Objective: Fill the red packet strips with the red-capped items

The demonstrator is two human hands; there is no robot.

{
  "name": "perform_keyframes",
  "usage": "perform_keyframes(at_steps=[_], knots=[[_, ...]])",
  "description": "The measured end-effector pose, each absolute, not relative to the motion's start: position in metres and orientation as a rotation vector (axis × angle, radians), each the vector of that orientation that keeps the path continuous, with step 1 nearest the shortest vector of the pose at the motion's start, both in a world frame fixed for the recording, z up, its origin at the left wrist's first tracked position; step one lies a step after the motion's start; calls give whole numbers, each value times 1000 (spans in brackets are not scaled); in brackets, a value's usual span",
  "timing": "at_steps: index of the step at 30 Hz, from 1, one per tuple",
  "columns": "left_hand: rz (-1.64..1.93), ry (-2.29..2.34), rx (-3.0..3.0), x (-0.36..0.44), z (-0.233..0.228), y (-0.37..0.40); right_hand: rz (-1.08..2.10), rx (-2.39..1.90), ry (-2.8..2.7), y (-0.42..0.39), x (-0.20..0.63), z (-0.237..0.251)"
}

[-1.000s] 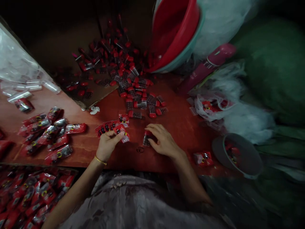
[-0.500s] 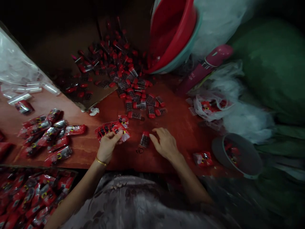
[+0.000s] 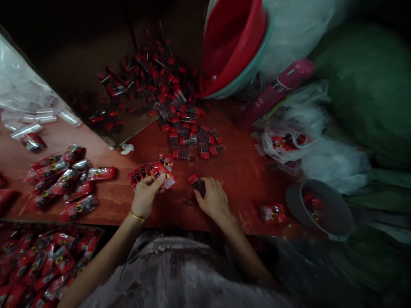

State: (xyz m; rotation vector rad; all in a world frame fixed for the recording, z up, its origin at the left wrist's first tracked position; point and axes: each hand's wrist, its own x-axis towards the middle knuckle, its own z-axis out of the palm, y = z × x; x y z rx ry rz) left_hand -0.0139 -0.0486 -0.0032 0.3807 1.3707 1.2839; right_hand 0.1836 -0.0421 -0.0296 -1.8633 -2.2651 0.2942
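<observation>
My left hand, with a gold bangle at the wrist, pinches a red printed card between thumb and fingers. Beneath and beside it lies a fanned row of similar cards. My right hand has its thumb and fingers closed round a small clear container with a red cap, filled with something dark. The container lies tilted on the table, its lower end partly hidden by the fingers. Just left of my right thumb are small dark rings, possibly hair ties.
More red-capped containers are heaped ahead. Wrapped red packs lie left, above a full box. A red basin, a pink flask, plastic bags and a grey bucket stand right.
My right hand has moved slightly left and closed on the red-capped container, which has turned so its cap points up and left. My left hand has barely moved.
</observation>
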Motion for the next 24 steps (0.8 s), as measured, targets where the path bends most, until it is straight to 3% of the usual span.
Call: perform_keyframes(at_steps=[5,11,19,24], knots=[[1273,1363,350,-12,-6,-49,316,-1797,-2223,-40,190,-38],[1297,1356,351,-14,-6,-50,99,-1617,-2448,-51,193,-40],[1271,1354,332,-16,-4,-48,192,-1557,-2412,-50,207,-44],[1242,1375,333,-15,-6,-48,372,-1301,-2205,-48,206,-32]])
